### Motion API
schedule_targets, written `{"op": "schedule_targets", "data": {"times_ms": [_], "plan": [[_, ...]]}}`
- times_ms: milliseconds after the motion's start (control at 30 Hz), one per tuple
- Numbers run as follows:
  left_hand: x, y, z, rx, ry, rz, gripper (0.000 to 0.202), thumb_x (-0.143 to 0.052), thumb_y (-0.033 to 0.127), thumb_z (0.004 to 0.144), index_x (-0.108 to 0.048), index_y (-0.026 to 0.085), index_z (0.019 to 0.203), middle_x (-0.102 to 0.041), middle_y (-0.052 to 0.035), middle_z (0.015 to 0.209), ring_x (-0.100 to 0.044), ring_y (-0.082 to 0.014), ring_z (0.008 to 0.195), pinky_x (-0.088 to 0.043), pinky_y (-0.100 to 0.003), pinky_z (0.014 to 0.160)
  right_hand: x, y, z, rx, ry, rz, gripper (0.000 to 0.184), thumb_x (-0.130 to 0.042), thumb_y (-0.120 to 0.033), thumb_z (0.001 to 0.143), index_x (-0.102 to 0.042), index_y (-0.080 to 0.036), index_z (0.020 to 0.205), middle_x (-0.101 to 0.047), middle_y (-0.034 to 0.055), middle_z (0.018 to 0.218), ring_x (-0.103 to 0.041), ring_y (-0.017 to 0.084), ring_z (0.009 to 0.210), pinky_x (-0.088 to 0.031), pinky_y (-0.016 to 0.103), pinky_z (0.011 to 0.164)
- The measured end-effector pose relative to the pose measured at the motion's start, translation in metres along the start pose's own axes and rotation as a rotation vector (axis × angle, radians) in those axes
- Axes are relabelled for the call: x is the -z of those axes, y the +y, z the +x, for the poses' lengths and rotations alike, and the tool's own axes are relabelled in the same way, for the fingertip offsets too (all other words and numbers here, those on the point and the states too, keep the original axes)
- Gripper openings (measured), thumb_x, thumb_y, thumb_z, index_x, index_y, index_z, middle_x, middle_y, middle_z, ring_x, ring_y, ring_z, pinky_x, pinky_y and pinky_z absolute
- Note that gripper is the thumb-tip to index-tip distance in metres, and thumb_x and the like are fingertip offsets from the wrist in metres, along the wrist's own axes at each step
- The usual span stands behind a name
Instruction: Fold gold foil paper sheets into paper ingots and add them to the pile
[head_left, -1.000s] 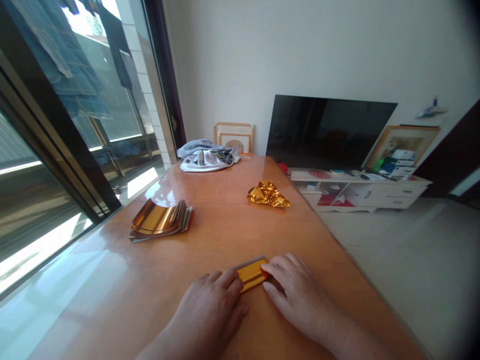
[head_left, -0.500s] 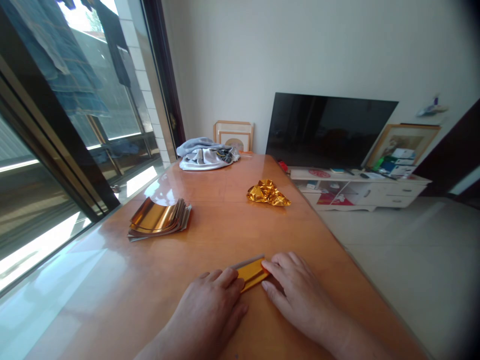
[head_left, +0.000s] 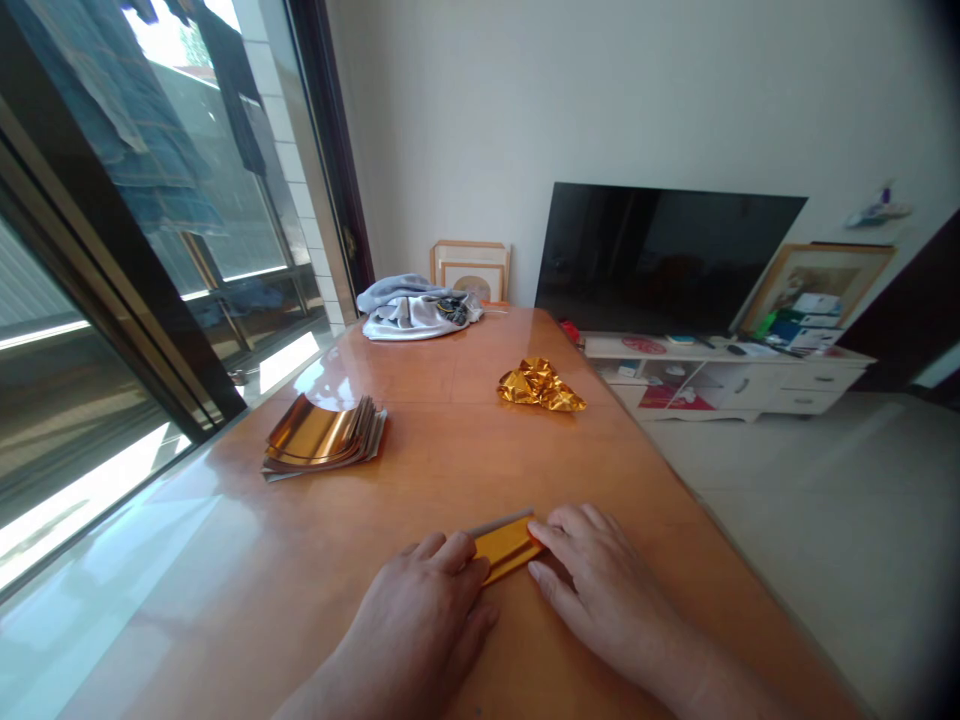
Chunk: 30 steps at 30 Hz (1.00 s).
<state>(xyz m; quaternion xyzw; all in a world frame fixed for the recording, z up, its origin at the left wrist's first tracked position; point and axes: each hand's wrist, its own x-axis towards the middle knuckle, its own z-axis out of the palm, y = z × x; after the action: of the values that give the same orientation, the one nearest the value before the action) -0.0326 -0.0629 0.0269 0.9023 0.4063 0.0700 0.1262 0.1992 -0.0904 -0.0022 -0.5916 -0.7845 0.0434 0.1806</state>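
A sheet of gold foil paper [head_left: 506, 543], folded into a narrow strip with a greyish far edge, lies on the wooden table [head_left: 442, 480] between my hands. My left hand [head_left: 420, 610] covers its left end, the fingers curled and pressing it down. At the other end, my right hand [head_left: 600, 570] pinches the strip's edge with the index fingertip on top and the thumb at the near side. Farther left sits a curved stack of gold foil sheets [head_left: 322, 437]. Beyond the strip rests a crumpled piece of gold foil [head_left: 540, 386].
Light grey cloth [head_left: 416, 312] is heaped at the table's far end. A sliding glass door [head_left: 225, 200] runs along the left. To the right, past the table edge, a television [head_left: 667, 260] stands on a white cabinet [head_left: 750, 385].
The view has shifted slightly, so everything sits a little to the right. Both hands keep their places on the folded foil paper.
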Motion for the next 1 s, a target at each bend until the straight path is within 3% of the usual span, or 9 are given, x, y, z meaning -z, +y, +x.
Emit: {"op": "schedule_targets", "data": {"times_ms": [300, 433, 633, 767, 1000], "plan": [[0.0015, -0.0014, -0.0002, 0.042, 0.026, -0.011, 0.018, -0.049, 0.027, 0.095, -0.061, 0.024, 0.107, -0.067, -0.0054, 0.103, -0.061, -0.0232, 0.097, -0.049, -0.035, 0.083, 0.0, -0.0005, 0.0007, -0.008, -0.01, -0.008, 0.027, -0.057, -0.028, 0.094, -0.064, -0.026, 0.12, -0.063, 0.0069, 0.106, -0.055, 0.025, 0.098, -0.046, 0.041, 0.089], [0.0051, -0.0029, 0.003, 0.098, 0.012, -0.041, 0.029, -0.036, 0.024, 0.1, -0.057, 0.022, 0.12, -0.068, -0.0064, 0.101, -0.064, -0.0211, 0.091, -0.051, -0.032, 0.082, 0.0023, -0.0019, 0.0009, -0.006, -0.012, -0.011, 0.026, -0.057, -0.029, 0.095, -0.065, -0.027, 0.119, -0.063, 0.0065, 0.105, -0.055, 0.025, 0.097, -0.046, 0.04, 0.089], [0.0048, -0.0007, 0.0044, -0.032, 0.022, 0.06, 0.045, -0.035, 0.026, 0.102, -0.042, 0.031, 0.146, -0.067, -0.0061, 0.116, -0.063, -0.0219, 0.1, -0.048, -0.034, 0.088, 0.0056, -0.0052, -0.0001, 0.005, -0.025, -0.039, 0.026, -0.056, -0.03, 0.096, -0.065, -0.025, 0.12, -0.063, 0.0074, 0.105, -0.054, 0.025, 0.098, -0.044, 0.04, 0.089], [0.0016, 0.0023, 0.0042, -0.055, -0.005, 0.109, 0.038, -0.036, 0.036, 0.102, -0.054, 0.034, 0.135, -0.064, -0.0054, 0.103, -0.06, -0.022, 0.092, -0.046, -0.037, 0.084, 0.0042, -0.006, -0.0018, 0.004, -0.04, -0.084, 0.029, -0.055, -0.033, 0.097, -0.063, -0.025, 0.123, -0.064, 0.0078, 0.109, -0.053, 0.025, 0.101, -0.042, 0.04, 0.09], [0.0026, 0.0061, 0.0041, -0.076, 0.038, 0.127, 0.03, -0.045, 0.048, 0.098, -0.067, 0.032, 0.109, -0.061, -0.0058, 0.101, -0.054, -0.0253, 0.097, -0.04, -0.04, 0.085, 0.0044, -0.0089, -0.003, 0.002, -0.041, -0.153, 0.031, -0.053, -0.037, 0.097, -0.064, -0.025, 0.123, -0.065, 0.0081, 0.117, -0.053, 0.027, 0.106, -0.04, 0.041, 0.093]]}}
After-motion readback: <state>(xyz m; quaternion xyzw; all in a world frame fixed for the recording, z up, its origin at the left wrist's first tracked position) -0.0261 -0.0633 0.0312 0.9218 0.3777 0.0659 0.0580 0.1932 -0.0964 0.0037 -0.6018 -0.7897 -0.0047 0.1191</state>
